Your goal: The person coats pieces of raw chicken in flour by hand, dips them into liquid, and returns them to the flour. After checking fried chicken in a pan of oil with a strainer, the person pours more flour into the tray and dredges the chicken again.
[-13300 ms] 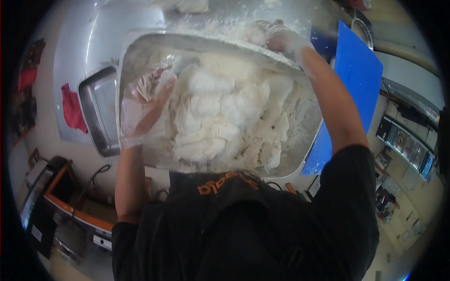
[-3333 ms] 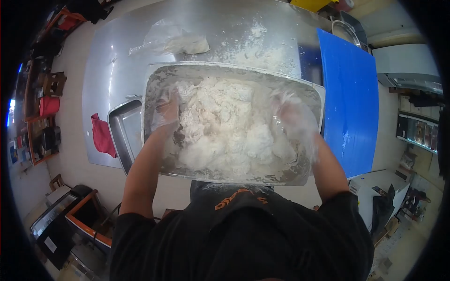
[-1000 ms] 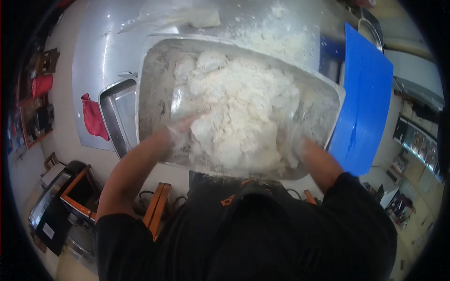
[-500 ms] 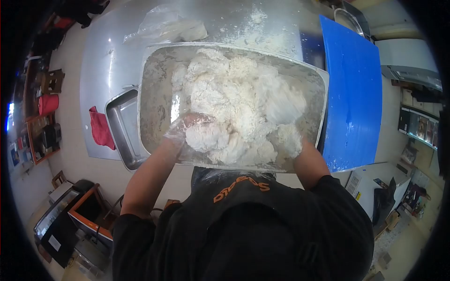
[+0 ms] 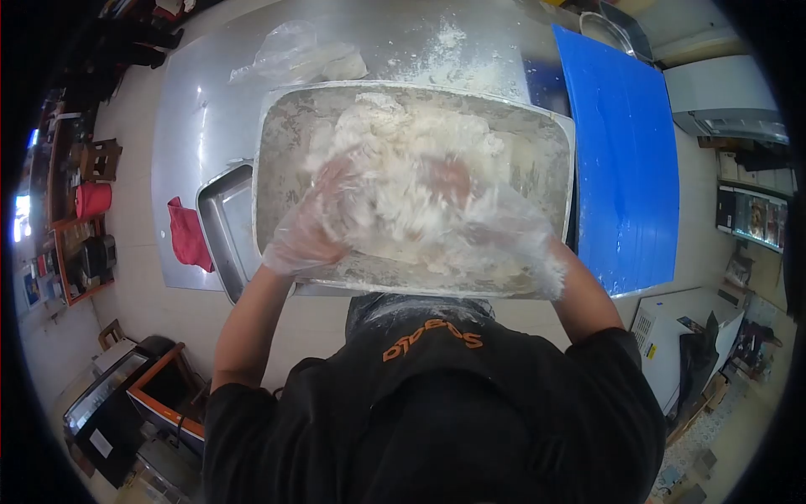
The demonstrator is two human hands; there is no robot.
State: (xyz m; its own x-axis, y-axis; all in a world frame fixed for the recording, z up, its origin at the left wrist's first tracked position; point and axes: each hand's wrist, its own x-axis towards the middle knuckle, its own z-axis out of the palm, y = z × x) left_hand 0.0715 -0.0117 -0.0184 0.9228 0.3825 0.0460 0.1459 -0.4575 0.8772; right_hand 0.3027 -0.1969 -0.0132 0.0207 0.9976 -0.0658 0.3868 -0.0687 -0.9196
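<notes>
Pale, floury, shaggy dough (image 5: 399,139) is heaped in a large rectangular metal tub (image 5: 277,143). My left hand (image 5: 323,214), in a clear plastic glove, is at the left side of the heap, touching the dough. My right hand (image 5: 470,193), also gloved in loose clear plastic, is in the right part of the dough, and white dough or flour clings to the glove by the wrist. Motion blurs the fingers of both hands, and dough partly covers them, so their grip does not show.
The tub stands at the near edge of a steel table (image 5: 185,126). Left of it are a shallow metal tray (image 5: 220,214) and a red cloth (image 5: 189,235). A blue board (image 5: 621,160) lies to the right. Behind are a clear plastic bag (image 5: 298,59) and scattered flour (image 5: 453,55).
Both hands have moved farther up into the tub and closer together. The dough between them has shifted and broken up, and the right hand now shows within it.
</notes>
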